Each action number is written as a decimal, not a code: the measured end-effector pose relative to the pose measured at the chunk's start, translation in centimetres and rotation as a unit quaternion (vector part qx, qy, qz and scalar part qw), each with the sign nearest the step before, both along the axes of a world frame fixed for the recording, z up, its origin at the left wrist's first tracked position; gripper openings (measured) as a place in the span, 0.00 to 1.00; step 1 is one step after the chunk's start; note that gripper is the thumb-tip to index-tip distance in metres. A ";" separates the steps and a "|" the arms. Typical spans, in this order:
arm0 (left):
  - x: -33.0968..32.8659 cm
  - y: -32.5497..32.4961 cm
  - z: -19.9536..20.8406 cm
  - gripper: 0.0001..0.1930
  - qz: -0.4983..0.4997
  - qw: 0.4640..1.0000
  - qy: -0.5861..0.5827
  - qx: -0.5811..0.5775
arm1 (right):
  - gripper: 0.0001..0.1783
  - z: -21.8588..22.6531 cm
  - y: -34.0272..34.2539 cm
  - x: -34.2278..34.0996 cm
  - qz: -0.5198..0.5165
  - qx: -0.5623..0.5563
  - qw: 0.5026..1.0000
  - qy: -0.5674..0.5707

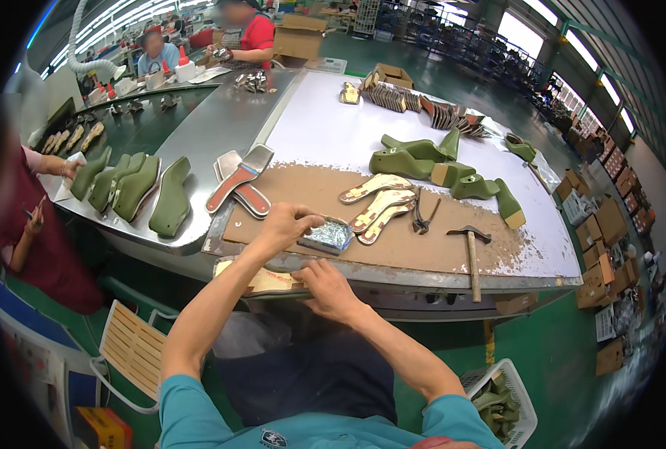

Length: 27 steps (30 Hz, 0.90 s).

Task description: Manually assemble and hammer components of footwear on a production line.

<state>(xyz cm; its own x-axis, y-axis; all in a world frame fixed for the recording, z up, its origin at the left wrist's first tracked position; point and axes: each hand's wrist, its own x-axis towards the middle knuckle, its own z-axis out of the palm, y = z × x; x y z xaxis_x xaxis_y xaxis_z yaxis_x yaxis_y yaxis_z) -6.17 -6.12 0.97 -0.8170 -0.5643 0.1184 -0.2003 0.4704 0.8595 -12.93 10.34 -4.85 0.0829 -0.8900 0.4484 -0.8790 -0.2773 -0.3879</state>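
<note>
My right hand grips one end of a green shoe last with a cream insole on its upper face. The last lies sideways at the table's front edge, just in front of me. My left hand hovers at the rim of a small open box of nails, fingertips pinched together. Whatever those fingertips hold, if anything, is too small to make out. Behind the box lie several cream insoles. Pincers rest beside them, and a hammer lies farther right with its handle over the edge.
Green lasts stand at the left and lie at the back right. Red-brown insoles cross on the metal edge. A person's hand touches the left lasts. A crate of lasts and a slatted chair flank me.
</note>
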 end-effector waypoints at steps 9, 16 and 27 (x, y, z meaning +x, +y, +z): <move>6.4 4.7 -1.1 0.11 0.023 0.948 0.180 0.262 | 0.29 0.5 0.0 -0.3 0.013 -0.005 1.000 0.013; 7.3 6.3 -3.0 0.11 0.075 0.971 0.175 0.144 | 0.30 -0.1 -0.3 -0.6 0.017 -0.002 1.000 0.000; 6.1 7.2 -2.7 0.07 0.061 0.983 0.145 0.098 | 0.17 2.1 10.4 -9.3 -0.316 -0.042 0.948 -0.019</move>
